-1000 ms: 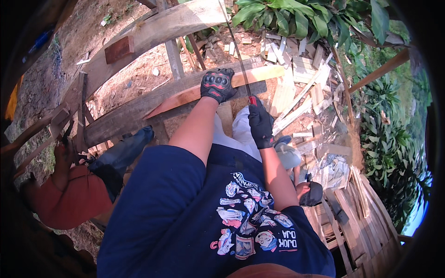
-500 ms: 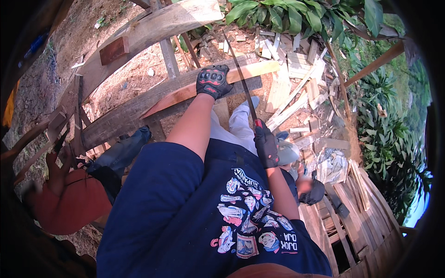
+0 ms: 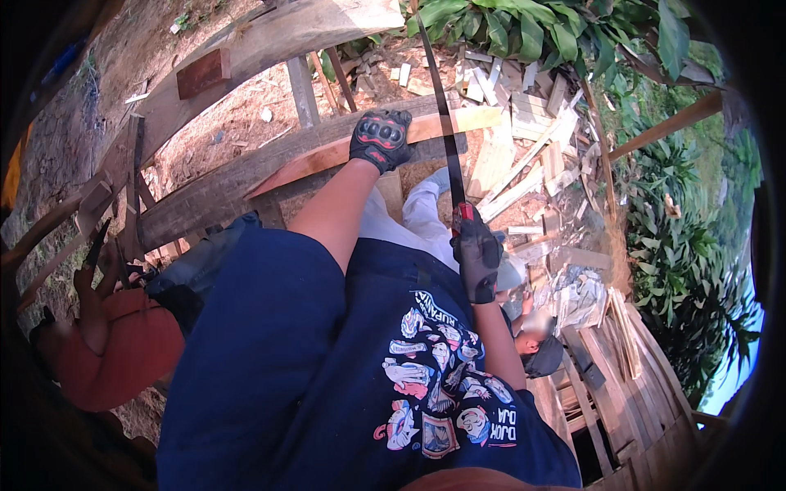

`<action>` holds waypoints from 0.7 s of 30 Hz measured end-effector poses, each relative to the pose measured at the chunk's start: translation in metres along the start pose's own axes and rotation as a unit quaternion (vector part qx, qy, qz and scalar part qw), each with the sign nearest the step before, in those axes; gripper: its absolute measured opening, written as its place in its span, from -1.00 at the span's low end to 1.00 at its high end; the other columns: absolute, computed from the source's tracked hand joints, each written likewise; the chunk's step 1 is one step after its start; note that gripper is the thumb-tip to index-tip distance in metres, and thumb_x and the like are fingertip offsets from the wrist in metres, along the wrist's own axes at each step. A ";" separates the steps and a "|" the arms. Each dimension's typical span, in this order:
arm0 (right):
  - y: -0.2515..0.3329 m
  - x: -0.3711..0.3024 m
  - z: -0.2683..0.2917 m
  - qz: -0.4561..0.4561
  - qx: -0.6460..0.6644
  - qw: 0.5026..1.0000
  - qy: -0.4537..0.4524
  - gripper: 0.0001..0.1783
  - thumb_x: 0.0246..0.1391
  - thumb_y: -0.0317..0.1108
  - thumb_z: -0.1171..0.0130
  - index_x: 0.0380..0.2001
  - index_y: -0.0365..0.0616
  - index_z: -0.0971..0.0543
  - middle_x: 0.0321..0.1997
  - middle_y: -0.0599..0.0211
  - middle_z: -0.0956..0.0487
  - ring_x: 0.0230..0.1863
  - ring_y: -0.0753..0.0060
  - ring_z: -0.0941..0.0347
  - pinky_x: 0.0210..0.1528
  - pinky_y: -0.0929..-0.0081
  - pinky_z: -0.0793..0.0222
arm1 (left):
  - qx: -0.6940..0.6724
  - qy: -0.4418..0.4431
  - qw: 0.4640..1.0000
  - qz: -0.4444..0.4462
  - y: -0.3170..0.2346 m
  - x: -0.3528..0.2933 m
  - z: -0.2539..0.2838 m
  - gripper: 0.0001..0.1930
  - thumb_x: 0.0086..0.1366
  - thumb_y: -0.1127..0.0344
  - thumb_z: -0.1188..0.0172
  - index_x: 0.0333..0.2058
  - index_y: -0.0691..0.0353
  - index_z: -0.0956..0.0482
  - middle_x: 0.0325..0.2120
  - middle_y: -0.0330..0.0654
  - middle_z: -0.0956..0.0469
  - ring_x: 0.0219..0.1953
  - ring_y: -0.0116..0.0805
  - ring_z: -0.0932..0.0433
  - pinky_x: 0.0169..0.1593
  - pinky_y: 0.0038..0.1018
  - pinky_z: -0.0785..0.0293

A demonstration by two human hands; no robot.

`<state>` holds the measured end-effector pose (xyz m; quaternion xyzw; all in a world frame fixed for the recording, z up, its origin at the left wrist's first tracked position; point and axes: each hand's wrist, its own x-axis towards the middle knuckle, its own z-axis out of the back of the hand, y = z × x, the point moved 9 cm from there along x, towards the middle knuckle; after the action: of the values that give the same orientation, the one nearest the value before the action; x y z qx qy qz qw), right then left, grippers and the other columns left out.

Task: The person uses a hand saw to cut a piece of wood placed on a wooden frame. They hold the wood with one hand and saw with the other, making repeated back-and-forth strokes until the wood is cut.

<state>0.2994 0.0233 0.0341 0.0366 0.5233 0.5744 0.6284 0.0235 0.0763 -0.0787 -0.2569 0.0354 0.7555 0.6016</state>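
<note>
My left hand [image 3: 381, 141], in a black glove with red trim, is closed over a pale reddish wooden board [image 3: 307, 167]. The board lies lengthwise along a weathered grey beam [image 3: 196, 207]. In my right hand [image 3: 478, 255], gloved in black too, is the red-marked handle of a long, narrow, dark-bladed tool [image 3: 448, 131]. I cannot tell whether it is a saw or a machete. Its blade points away from me and crosses in front of the board, right of my left hand. Whether blade and board touch is unclear.
Offcuts [image 3: 528, 114] litter the ground at the far right. A curved timber [image 3: 303, 37] carrying a brown block [image 3: 203, 74] spans the far left. One person in red [image 3: 123, 352] is at left; another in a dark cap [image 3: 544, 357] sits near stacked planks [image 3: 610, 352] at right.
My right hand has shifted slightly right, and the blade now reaches farther up the view and stands more upright. My left hand stays on the board. The person in red has shifted a little.
</note>
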 end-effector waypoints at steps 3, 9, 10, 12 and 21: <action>0.050 0.036 -0.003 -0.001 0.037 0.999 0.023 -0.40 0.59 0.08 -0.08 0.39 -0.11 -0.63 -0.42 0.28 -0.62 -0.41 0.48 -0.55 -0.26 0.39 -0.49 | -0.021 -0.023 1.000 -0.003 -0.001 -0.003 0.006 -0.59 0.22 0.02 -0.42 -0.02 0.05 -0.72 -0.10 -0.03 -0.78 0.01 0.00 -0.76 0.12 -0.09 -0.68; 0.077 0.102 -0.037 0.068 0.007 0.997 0.028 -0.39 0.58 0.06 -0.09 0.34 -0.24 -0.62 -0.09 -0.08 -0.78 -0.07 0.07 -0.73 0.03 0.19 -0.57 | -0.010 0.010 1.000 0.015 -0.002 -0.001 0.010 -0.55 0.24 -0.06 -0.41 0.03 0.02 -0.72 -0.06 -0.03 -0.78 0.04 -0.01 -0.76 0.15 -0.09 -0.67; 0.079 0.103 -0.040 0.057 0.007 0.998 0.031 -0.39 0.58 0.06 -0.09 0.33 -0.26 -0.62 -0.01 -0.15 -0.78 0.01 -0.01 -0.75 0.09 0.16 -0.57 | -0.009 0.008 1.000 0.016 -0.002 -0.001 0.011 -0.54 0.26 -0.08 -0.40 0.03 0.02 -0.72 -0.06 -0.04 -0.78 0.04 -0.02 -0.76 0.15 -0.09 -0.67; 0.079 0.102 -0.044 0.073 0.009 0.997 0.029 -0.39 0.58 0.05 -0.09 0.32 -0.28 -0.62 0.07 -0.20 -0.76 0.11 -0.05 -0.73 0.17 0.16 -0.56 | -0.010 0.007 1.000 0.019 0.000 -0.001 0.009 -0.53 0.27 -0.12 -0.39 0.03 0.02 -0.72 -0.05 -0.04 -0.78 0.04 -0.02 -0.76 0.13 -0.09 -0.67; 0.074 0.098 -0.044 0.112 -0.001 0.993 -0.023 -0.35 0.57 0.17 -0.09 0.24 -0.23 -0.70 -0.33 0.13 -0.63 -0.29 0.22 -0.59 -0.16 0.21 -0.46 | -0.021 0.022 0.999 0.023 0.001 -0.001 0.005 -0.53 0.25 -0.09 -0.40 0.04 0.00 -0.71 -0.03 -0.06 -0.78 0.04 0.00 -0.77 0.16 -0.10 -0.65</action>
<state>0.1984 0.0982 0.0019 0.1071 0.5008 0.6406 0.5722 0.0209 0.0766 -0.0739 -0.2850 0.0389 0.7640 0.5776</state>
